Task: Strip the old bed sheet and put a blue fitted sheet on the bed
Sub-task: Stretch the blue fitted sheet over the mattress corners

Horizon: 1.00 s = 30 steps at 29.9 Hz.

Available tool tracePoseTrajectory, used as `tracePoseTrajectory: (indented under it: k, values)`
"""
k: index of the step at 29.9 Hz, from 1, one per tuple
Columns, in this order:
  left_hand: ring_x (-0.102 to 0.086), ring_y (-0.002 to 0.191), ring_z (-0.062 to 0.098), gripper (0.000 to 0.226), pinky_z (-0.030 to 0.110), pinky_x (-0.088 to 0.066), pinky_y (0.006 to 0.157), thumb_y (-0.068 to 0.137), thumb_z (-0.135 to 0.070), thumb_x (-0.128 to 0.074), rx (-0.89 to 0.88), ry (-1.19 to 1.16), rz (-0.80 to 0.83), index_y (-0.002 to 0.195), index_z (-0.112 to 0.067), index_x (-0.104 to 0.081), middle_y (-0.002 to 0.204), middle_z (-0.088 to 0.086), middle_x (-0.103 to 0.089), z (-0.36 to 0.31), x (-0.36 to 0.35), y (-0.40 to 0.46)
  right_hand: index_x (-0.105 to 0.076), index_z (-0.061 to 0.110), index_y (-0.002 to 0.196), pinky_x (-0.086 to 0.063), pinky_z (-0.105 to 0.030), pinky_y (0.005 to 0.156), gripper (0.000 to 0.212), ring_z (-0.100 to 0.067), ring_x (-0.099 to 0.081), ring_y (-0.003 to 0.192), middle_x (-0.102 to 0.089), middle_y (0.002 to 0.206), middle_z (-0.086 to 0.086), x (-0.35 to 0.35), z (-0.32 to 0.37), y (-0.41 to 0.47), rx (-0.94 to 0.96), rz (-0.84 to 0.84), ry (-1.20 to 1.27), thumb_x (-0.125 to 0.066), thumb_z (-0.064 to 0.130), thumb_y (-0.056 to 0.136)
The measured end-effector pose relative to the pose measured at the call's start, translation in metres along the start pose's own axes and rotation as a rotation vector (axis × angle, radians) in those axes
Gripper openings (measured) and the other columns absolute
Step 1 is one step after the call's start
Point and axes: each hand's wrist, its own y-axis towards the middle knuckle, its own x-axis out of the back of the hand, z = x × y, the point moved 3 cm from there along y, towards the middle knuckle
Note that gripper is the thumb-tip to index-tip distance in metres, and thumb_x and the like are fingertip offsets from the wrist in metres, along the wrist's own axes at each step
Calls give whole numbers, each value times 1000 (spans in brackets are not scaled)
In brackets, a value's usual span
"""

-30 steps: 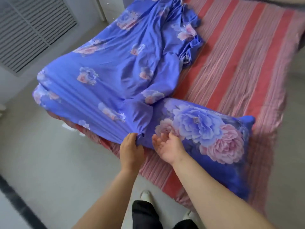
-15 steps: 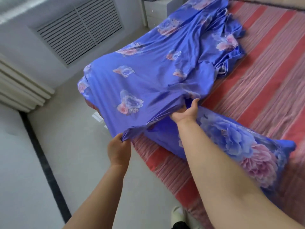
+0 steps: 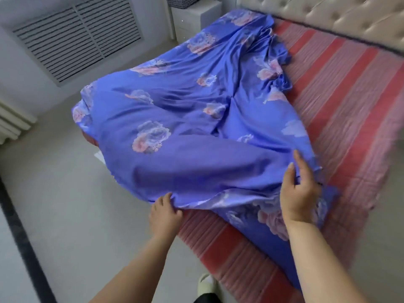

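A blue sheet (image 3: 185, 132) with pink and pale flowers lies spread over the left half of the bed. Beneath it, a red and pink striped cover (image 3: 349, 110) lies over the bed. My left hand (image 3: 164, 212) grips the sheet's near edge at the bed's side. Over the sheet's right edge is my right hand (image 3: 298, 189), fingers extended and touching the cloth. A blue flowered pillow (image 3: 258, 224) lies partly under the sheet near my right hand.
A tufted beige headboard (image 3: 341, 20) runs along the far right. A white nightstand (image 3: 192, 18) stands at the bed's far corner. A louvred wall panel (image 3: 76, 38) is on the left, above grey floor (image 3: 65, 215). My slipper (image 3: 206, 283) shows below.
The sheet has been drawn nearer and rightward, spreading over more of the bed and part of the pillow. My right hand moved right along the sheet's edge. The view turned toward the headboard.
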Motion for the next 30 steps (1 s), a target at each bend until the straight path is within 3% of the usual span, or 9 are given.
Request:
tracePoseTrajectory:
  k: [6,8,11,15,19,21,24,26,30]
  values:
    - [-35,131,21,89,37,-30,109,66,-54,-57,-764,-80,40,145,-29,-26,145,3,-39,-155,-76,-118,-65,11,118,-51,-34,68,33,-29,-68,71,-74,90,-10,63,-38,-83,65,353,116,-51,28,93]
    - [-50,112,14,60,29,-37,98,70,-41,-62,-711,-284,-57,126,-26,-48,123,0,-58,-189,-82,-139,-61,16,124,-51,-27,86,36,-14,-67,99,-69,113,-4,85,-46,-93,-26,483,279,-50,30,93]
    - [-54,81,12,30,25,-39,77,68,-21,-55,-584,-404,-204,97,-26,-55,86,-1,-67,-220,-87,-168,-53,28,130,-45,-21,97,41,6,-52,118,-54,129,12,104,-81,-71,-693,549,611,-61,19,91]
    - [-49,64,26,28,34,-32,59,56,-3,-56,-444,-329,-182,73,-23,-47,63,2,-55,-235,-104,-203,-64,33,114,-52,-45,87,58,-27,-64,102,-62,117,-4,84,-143,-21,-1448,548,921,-82,44,60]
    - [-40,53,29,20,40,-35,49,64,-27,-52,-269,-355,-159,65,-15,-36,51,2,-41,-219,-92,-215,-67,14,85,-54,-28,66,28,-18,-68,61,-70,67,-5,71,-167,42,-1624,396,1175,-45,27,98]
    - [-38,53,23,32,37,-31,51,61,-45,-39,-165,-352,-139,61,-14,-48,50,-1,-40,-212,-83,-215,-66,11,78,-55,-27,62,31,-18,-69,56,-70,63,-6,72,-179,71,-1589,355,1267,-45,24,96]
    - [-53,65,29,40,34,-27,55,72,-53,-33,-22,-214,-57,58,-18,-47,62,9,-53,-199,-84,-213,-64,18,88,-49,-37,95,27,-22,-67,97,-69,98,-6,91,-204,105,-1412,309,1300,-75,27,66]
    - [-52,68,29,46,34,-28,58,85,-56,-34,68,-131,45,57,-18,-38,66,10,-52,-191,-96,-210,-61,22,105,-47,-30,98,31,-15,-62,109,-63,116,1,118,-212,129,-1196,284,1224,-72,17,76]
    - [-59,99,30,23,31,-40,71,93,-37,-47,207,220,319,83,-18,-54,103,10,-65,-181,-128,-220,-66,13,114,-42,-5,81,25,13,-57,82,-67,99,5,176,-222,136,-542,241,510,-63,13,89]
